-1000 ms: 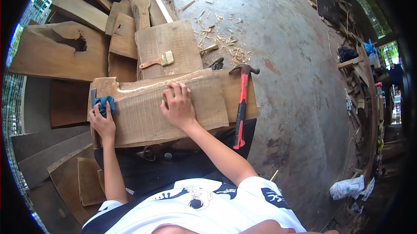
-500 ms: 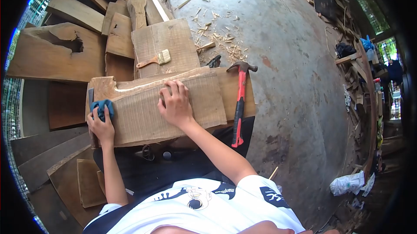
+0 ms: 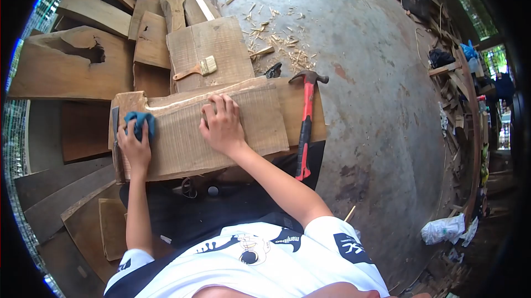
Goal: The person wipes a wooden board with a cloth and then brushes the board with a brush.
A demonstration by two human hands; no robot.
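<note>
While cloth (image 3: 139, 118) is gripped in the left hand (image 3: 134, 151), the board (image 3: 176, 146) beneath is best steadied by the empty right hand (image 3: 223, 127).

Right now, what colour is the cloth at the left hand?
The cloth is teal blue, as the head view shows.

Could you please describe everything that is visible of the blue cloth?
The blue cloth is a small, dark teal-blue piece that looks like soft fabric, crumpled into a bunch with folds. It sits near the left end of the wooden board, under the fingers of the left hand, which cover part of it. Its full shape, its edges and whether it is damp cannot be told.
</note>
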